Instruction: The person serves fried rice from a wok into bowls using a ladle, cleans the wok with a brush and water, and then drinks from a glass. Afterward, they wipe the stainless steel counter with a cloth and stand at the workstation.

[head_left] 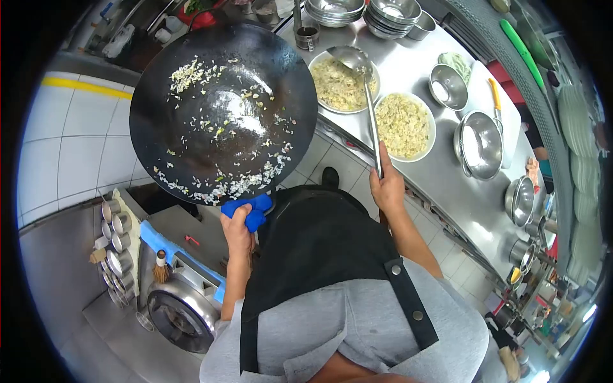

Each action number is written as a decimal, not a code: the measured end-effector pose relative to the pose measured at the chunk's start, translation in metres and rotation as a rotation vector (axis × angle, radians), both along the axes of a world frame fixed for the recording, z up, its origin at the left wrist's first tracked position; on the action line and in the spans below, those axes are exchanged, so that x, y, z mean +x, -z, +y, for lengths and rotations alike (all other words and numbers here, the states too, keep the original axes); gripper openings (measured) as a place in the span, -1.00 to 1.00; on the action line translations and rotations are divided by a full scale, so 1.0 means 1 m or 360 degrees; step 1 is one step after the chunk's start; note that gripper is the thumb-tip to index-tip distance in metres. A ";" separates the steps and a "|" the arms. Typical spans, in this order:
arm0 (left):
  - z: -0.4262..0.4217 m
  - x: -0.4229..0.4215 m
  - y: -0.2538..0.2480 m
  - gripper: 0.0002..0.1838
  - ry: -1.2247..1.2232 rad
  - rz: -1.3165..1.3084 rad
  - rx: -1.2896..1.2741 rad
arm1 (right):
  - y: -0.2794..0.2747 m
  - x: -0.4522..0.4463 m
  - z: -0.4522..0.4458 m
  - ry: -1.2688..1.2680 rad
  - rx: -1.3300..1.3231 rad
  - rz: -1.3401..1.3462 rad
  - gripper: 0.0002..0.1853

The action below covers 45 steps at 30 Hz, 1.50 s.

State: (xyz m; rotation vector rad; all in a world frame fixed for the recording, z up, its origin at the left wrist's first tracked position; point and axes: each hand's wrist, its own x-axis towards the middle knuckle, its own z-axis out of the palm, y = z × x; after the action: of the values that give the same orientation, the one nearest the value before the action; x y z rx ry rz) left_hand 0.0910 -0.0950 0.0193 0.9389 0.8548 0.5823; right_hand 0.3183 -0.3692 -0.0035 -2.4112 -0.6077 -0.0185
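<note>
Your wok [153, 102] fills the upper left of the frame: wide, black and round, with a glossy patch of reflected light near its middle. White grains and bits of yellow and green cling inside it, thickest along the lower edge, with another clump at upper left.

Your left hand [237, 231], just below the wok's lower rim, is closed around a bunched, bright blue cloth [253, 212]; what lies beneath the cloth is hidden.

Your right hand [388, 189], right of centre, grips the long metal ladle [371, 112]. Its bowl is over the white plate [348, 111] at upper centre, which is heaped with yellowish rice; you cannot tell whether the two touch.

Just beside it, on the steel bench [440, 198], a second white dish [433, 131] holds a similar mound flecked with green. Right of that stand a small metal bowl [448, 88] and larger nested bowls [480, 145]. Two bowl stacks, one at [335, 9] and one at [394, 14], sit at the top.
</note>
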 end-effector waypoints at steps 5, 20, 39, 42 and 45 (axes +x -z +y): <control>-0.020 0.018 -0.003 -0.90 -0.0134 -0.0016 -0.0002 | -0.042 0.019 -0.010 0.0032 0.0128 0.0346 -0.23; -0.012 0.058 -0.002 -0.84 0.0095 0.0021 0.0239 | -0.082 0.044 0.137 -0.0993 0.0260 0.0490 -0.21; -0.003 0.106 -0.005 -0.85 -0.0043 -0.0147 0.0133 | -0.118 0.139 -0.055 -0.1130 -0.0500 -0.0090 -0.18; -0.015 0.115 -0.012 -0.85 -0.0096 -0.0101 0.0167 | -0.117 0.163 -0.058 -0.0980 -0.0568 -0.0111 -0.25; -0.025 0.120 -0.004 -0.86 -0.0145 -0.0064 0.0260 | -0.110 0.169 -0.009 -0.0952 -0.0379 -0.0035 -0.27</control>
State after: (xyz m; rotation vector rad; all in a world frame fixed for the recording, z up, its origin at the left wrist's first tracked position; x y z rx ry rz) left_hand 0.2110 -0.1196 0.0237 1.0363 0.8261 0.7562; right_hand 0.4873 -0.3779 0.1061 -2.3532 -1.3819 0.2942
